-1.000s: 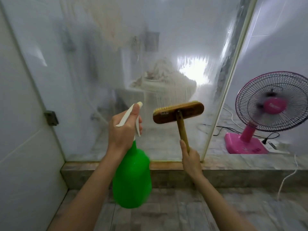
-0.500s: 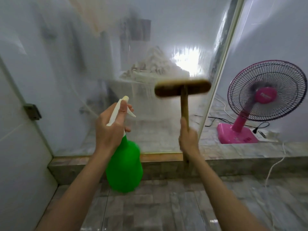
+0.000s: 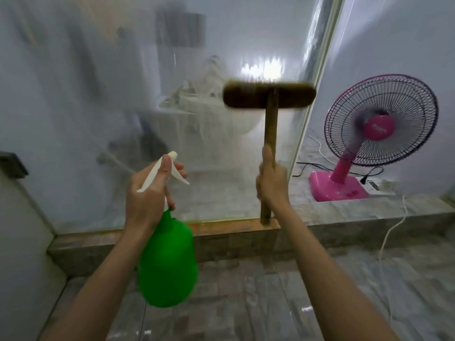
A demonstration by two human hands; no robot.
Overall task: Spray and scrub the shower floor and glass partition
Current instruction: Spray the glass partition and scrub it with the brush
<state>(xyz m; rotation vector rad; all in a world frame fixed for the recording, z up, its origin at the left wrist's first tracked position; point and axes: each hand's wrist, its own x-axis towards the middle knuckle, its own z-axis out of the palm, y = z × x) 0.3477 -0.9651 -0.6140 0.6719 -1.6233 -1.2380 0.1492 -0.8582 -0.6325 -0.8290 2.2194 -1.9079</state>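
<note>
At glass partition (image 3: 98,107), 12 o'clock from right grip (image 3: 272,187): brush (image 3: 246,97) head, long axis horizontal, handle vertical. Right grip wrapped round handle, judged nearer glass. Left grip (image 3: 147,193) clasps spray bottle (image 3: 167,262) at 9 o'clock, nozzle toward glass.

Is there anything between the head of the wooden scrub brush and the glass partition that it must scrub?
Nothing visible stands in the way. The right hand holds the wooden long-handled scrub brush up before the cloudy glass partition; motion blur hides whether the bristles touch it. The pink fan stands aside.
</note>
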